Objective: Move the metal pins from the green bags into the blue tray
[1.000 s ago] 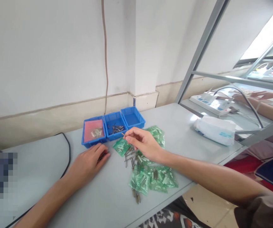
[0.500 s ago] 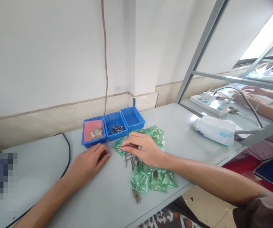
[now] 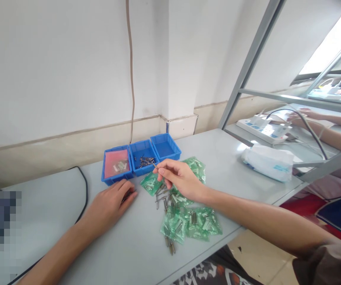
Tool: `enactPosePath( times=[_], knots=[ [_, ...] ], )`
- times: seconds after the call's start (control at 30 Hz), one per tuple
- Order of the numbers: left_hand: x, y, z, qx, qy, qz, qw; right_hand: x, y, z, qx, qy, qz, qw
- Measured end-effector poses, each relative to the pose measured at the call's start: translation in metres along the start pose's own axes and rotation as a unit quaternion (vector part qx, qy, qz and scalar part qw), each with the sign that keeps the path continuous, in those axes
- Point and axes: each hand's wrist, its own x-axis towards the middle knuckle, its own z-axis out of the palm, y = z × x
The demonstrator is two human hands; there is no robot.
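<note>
My right hand point(image 3: 180, 178) pinches a thin metal pin point(image 3: 155, 166) between thumb and fingertips, raised near the front right corner of the middle blue bin point(image 3: 142, 148). Several similar metal pins point(image 3: 146, 161) lie inside that bin. Resting on the table before the left bin, my left hand point(image 3: 115, 198) is curled closed; a dark bit shows between its fingers, too small to name. Beneath and beside my right hand are loose metal pins point(image 3: 157, 202) and green plastic bags point(image 3: 173, 225) with metal pieces in them.
The left blue bin point(image 3: 107, 180) holds a pink sheet point(image 3: 115, 156) and a clear bag of pieces. Another blue bin point(image 3: 165, 146) stands right of the middle one. A white soft pack point(image 3: 268, 162) lies by the metal frame point(image 3: 247, 67). Beyond it are another person's arms point(image 3: 324, 128).
My right hand has lifted from the green bag and moved up toward the middle bin, a pin showing at its fingertips. My left hand has stayed in place.
</note>
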Motion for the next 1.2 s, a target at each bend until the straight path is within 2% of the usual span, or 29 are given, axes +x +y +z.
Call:
enactPosePath(
  times=[0.33, 0.77, 1.2],
  knots=[
    [0.0003, 0.0005, -0.0001, 0.003, -0.015, -0.007, 1.000, -0.0005, 0.0017, 0.0014, 0.014, 0.005, 0.011, 1.000],
    [0.0002, 0.0003, -0.0010, -0.005, -0.002, -0.004, 1.000, -0.0033, 0.0000, 0.0022, -0.073, 0.028, 0.030, 0.996],
    [-0.0008, 0.0001, -0.0006, -0.003, -0.012, -0.006, 1.000, 0.0031, 0.0029, -0.0015, 0.027, 0.026, 0.037, 0.999]
  ],
)
